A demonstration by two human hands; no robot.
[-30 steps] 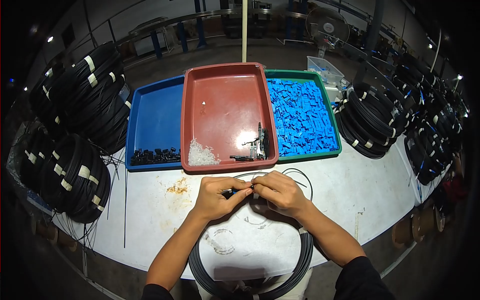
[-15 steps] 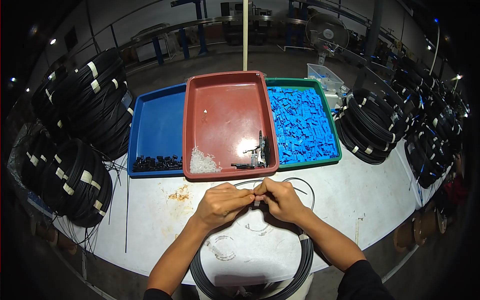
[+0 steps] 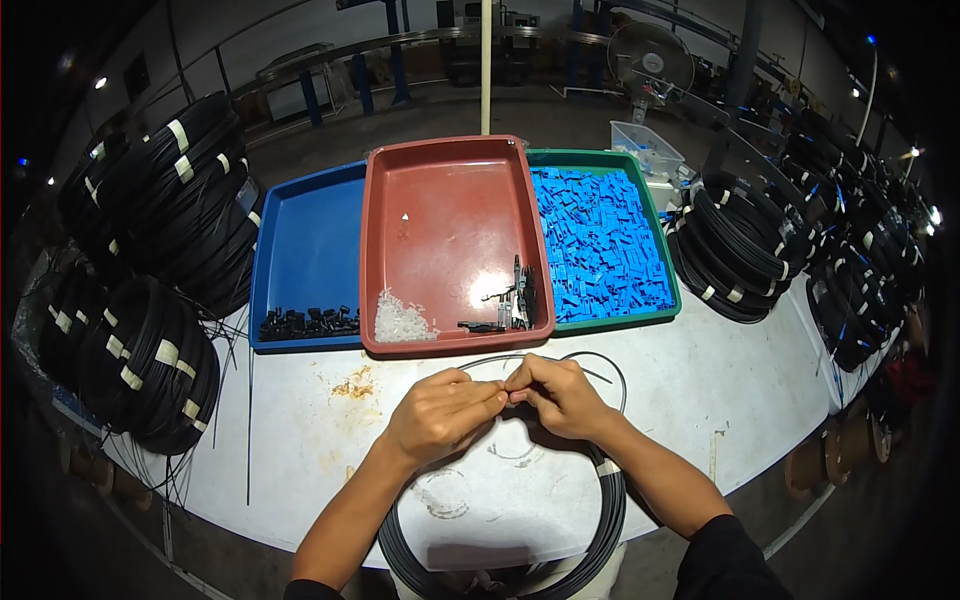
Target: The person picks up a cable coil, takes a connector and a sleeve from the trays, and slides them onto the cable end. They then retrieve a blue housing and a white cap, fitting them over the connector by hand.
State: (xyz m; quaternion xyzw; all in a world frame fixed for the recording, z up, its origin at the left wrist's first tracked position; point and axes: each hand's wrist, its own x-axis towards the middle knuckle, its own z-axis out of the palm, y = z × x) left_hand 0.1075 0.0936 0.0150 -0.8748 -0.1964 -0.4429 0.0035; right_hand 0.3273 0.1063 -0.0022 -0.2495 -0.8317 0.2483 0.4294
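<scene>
Fingertips of my left hand [image 3: 440, 412] and my right hand [image 3: 562, 396] meet in a pinch above the white table, just below the red tray [image 3: 450, 220]. Both hands are closed on something small that the fingers hide. Below them a coil of black cable [image 3: 612, 500] lies at the table's front edge, wrapped with a pale band at its right side. A loose cable end curves out beyond my hands to the right.
Left of the red tray, a blue tray [image 3: 310, 230] holds black parts; on its right, a green tray [image 3: 655, 240] holds blue clips [image 3: 600, 245]. Small clear pieces [image 3: 400, 318] and black connectors [image 3: 522, 295] lie in the red tray. Cable coils [image 3: 165, 360] flank both sides.
The whole view has shifted slightly, with the trays a little higher and further left. The pale piece seen below my fingertips before is now out of sight. Both hands remain pinched together.
</scene>
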